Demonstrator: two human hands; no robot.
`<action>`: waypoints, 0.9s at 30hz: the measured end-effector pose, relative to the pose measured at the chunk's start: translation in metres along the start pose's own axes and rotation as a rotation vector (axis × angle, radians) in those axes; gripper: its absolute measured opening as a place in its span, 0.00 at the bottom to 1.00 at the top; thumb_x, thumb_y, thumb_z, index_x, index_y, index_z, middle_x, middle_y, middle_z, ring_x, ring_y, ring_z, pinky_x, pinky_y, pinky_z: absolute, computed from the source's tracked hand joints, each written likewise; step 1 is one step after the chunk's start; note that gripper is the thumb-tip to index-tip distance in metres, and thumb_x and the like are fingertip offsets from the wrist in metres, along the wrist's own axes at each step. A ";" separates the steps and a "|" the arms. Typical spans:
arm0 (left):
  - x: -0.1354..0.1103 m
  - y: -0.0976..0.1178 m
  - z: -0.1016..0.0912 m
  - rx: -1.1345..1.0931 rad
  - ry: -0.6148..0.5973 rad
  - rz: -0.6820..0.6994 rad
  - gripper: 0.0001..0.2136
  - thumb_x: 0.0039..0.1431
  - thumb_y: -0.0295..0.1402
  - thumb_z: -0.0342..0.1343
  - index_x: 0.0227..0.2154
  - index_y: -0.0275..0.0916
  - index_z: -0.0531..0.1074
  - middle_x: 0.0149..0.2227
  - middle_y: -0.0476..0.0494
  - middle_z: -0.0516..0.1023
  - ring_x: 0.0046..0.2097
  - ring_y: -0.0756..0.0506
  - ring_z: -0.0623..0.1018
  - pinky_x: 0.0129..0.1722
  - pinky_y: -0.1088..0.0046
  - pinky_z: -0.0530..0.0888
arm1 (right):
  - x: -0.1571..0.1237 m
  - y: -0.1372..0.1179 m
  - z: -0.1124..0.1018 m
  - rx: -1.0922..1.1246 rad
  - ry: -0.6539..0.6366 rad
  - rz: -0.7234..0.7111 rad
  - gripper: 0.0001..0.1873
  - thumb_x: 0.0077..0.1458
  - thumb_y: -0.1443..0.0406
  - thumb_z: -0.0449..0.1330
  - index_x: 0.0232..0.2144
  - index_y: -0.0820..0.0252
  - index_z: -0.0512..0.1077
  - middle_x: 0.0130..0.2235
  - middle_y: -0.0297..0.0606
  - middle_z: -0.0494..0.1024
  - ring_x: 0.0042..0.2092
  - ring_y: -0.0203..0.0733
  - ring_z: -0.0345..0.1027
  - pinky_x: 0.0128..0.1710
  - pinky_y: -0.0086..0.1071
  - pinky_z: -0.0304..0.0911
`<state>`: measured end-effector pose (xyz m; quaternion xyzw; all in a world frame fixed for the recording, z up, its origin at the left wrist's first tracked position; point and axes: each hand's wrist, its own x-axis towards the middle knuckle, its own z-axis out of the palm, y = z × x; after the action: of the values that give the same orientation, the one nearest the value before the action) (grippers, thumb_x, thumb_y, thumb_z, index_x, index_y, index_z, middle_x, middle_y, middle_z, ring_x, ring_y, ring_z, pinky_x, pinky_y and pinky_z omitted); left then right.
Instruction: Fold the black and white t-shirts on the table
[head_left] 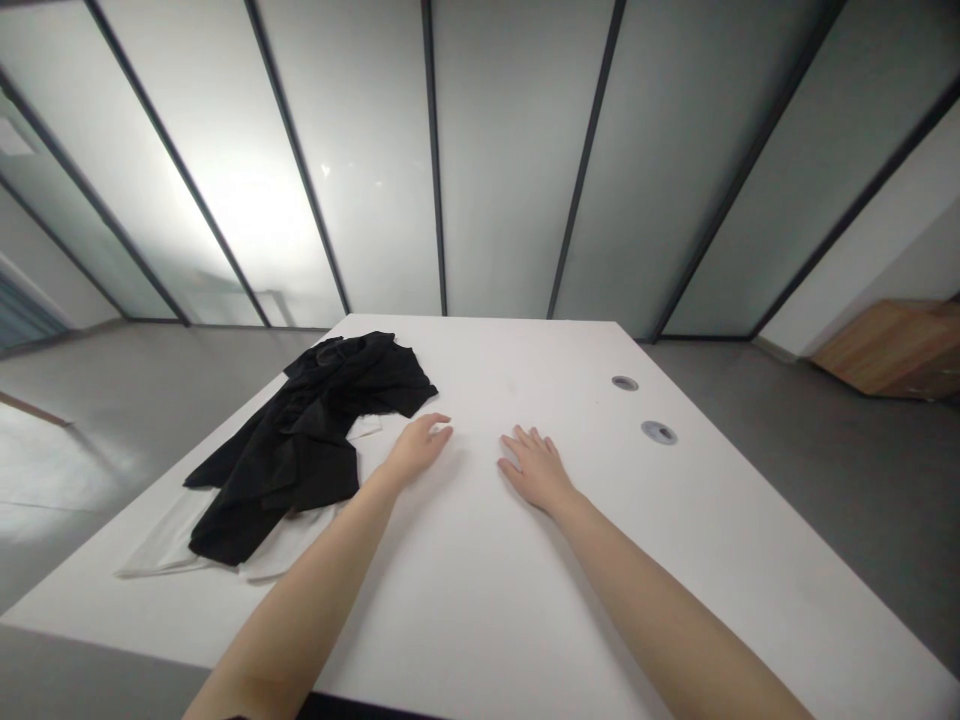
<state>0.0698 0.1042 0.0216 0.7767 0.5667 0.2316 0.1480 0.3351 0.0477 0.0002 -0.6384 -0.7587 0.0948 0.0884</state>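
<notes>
A crumpled black garment lies on the left part of the white table, its exact kind hidden by the folds. White cloth shows from beneath it along the near and right edges. Just right of this pile, my left hand is held over the table, thumb and fingers apart, holding nothing. Near the table's middle, my right hand is palm down with its fingers spread, also holding nothing; whether it rests on the surface I cannot tell.
Two round grommets are set into the table's right side. Behind the far edge stands a frosted glass partition with dark frames. A wooden cabinet is at the far right on the grey floor.
</notes>
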 end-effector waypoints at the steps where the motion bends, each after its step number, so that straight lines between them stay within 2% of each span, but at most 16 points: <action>1: 0.003 -0.003 -0.007 0.017 0.094 -0.034 0.18 0.71 0.39 0.51 0.55 0.40 0.79 0.60 0.36 0.80 0.63 0.37 0.76 0.66 0.58 0.69 | 0.000 0.001 0.001 0.007 0.010 -0.003 0.30 0.71 0.55 0.54 0.71 0.54 0.65 0.76 0.48 0.56 0.76 0.65 0.47 0.72 0.58 0.41; 3: 0.005 -0.010 -0.020 0.105 0.318 -0.137 0.16 0.69 0.38 0.54 0.52 0.41 0.80 0.67 0.33 0.72 0.71 0.33 0.66 0.71 0.51 0.61 | 0.000 0.003 0.004 0.043 0.045 -0.006 0.27 0.70 0.56 0.54 0.68 0.53 0.69 0.75 0.46 0.60 0.75 0.64 0.49 0.72 0.59 0.42; 6: 0.003 -0.023 -0.034 0.213 0.553 -0.365 0.20 0.67 0.40 0.57 0.59 0.41 0.75 0.77 0.29 0.51 0.77 0.26 0.50 0.72 0.41 0.54 | 0.001 0.006 0.006 0.157 0.171 -0.022 0.22 0.70 0.60 0.52 0.59 0.52 0.77 0.69 0.42 0.71 0.72 0.58 0.56 0.71 0.58 0.45; 8: -0.001 -0.035 -0.041 0.261 0.612 -0.506 0.26 0.67 0.41 0.57 0.65 0.40 0.68 0.78 0.25 0.42 0.77 0.22 0.45 0.70 0.35 0.52 | 0.002 0.006 0.005 0.234 0.284 -0.079 0.20 0.69 0.61 0.51 0.53 0.53 0.80 0.62 0.41 0.78 0.69 0.54 0.62 0.71 0.54 0.49; 11: -0.006 -0.056 -0.050 0.316 0.632 -0.643 0.34 0.66 0.43 0.59 0.71 0.39 0.59 0.77 0.17 0.37 0.76 0.17 0.39 0.68 0.29 0.49 | 0.002 0.004 0.000 0.301 0.365 -0.192 0.20 0.68 0.62 0.50 0.48 0.54 0.81 0.54 0.42 0.84 0.63 0.51 0.69 0.68 0.48 0.55; 14: -0.008 -0.077 -0.058 0.289 0.603 -0.733 0.36 0.65 0.45 0.59 0.71 0.39 0.58 0.76 0.14 0.41 0.76 0.15 0.42 0.66 0.28 0.50 | -0.001 0.002 -0.003 0.344 0.357 -0.247 0.19 0.67 0.61 0.50 0.46 0.53 0.82 0.50 0.42 0.85 0.61 0.52 0.71 0.66 0.48 0.58; 17: -0.006 -0.089 -0.063 0.243 0.578 -0.770 0.33 0.65 0.47 0.56 0.69 0.39 0.63 0.73 0.16 0.55 0.74 0.16 0.52 0.66 0.30 0.53 | -0.003 0.000 -0.004 0.389 0.349 -0.278 0.19 0.67 0.60 0.51 0.45 0.53 0.82 0.49 0.42 0.85 0.60 0.52 0.72 0.65 0.47 0.60; 20: -0.005 -0.091 -0.063 0.259 0.583 -0.760 0.28 0.66 0.45 0.54 0.64 0.38 0.71 0.66 0.20 0.67 0.70 0.21 0.62 0.67 0.34 0.54 | -0.005 -0.001 -0.004 0.421 0.345 -0.312 0.19 0.67 0.60 0.51 0.44 0.53 0.82 0.48 0.42 0.85 0.58 0.51 0.73 0.63 0.45 0.63; 24: -0.006 -0.086 -0.062 0.307 0.617 -0.694 0.23 0.67 0.40 0.52 0.57 0.33 0.78 0.61 0.24 0.73 0.64 0.26 0.69 0.68 0.41 0.57 | -0.007 -0.004 -0.006 0.421 0.308 -0.321 0.19 0.67 0.61 0.51 0.44 0.54 0.82 0.48 0.43 0.85 0.56 0.50 0.73 0.61 0.44 0.65; 27: -0.006 -0.079 -0.063 0.316 0.645 -0.561 0.20 0.67 0.38 0.51 0.53 0.36 0.81 0.60 0.29 0.75 0.62 0.28 0.70 0.66 0.47 0.62 | -0.007 -0.006 -0.008 0.406 0.278 -0.317 0.19 0.68 0.62 0.50 0.45 0.53 0.82 0.48 0.42 0.84 0.55 0.51 0.73 0.61 0.45 0.65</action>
<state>-0.0293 0.1212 0.0349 0.4945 0.8006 0.3236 -0.0995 0.3324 0.0399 0.0090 -0.4881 -0.7951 0.1412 0.3310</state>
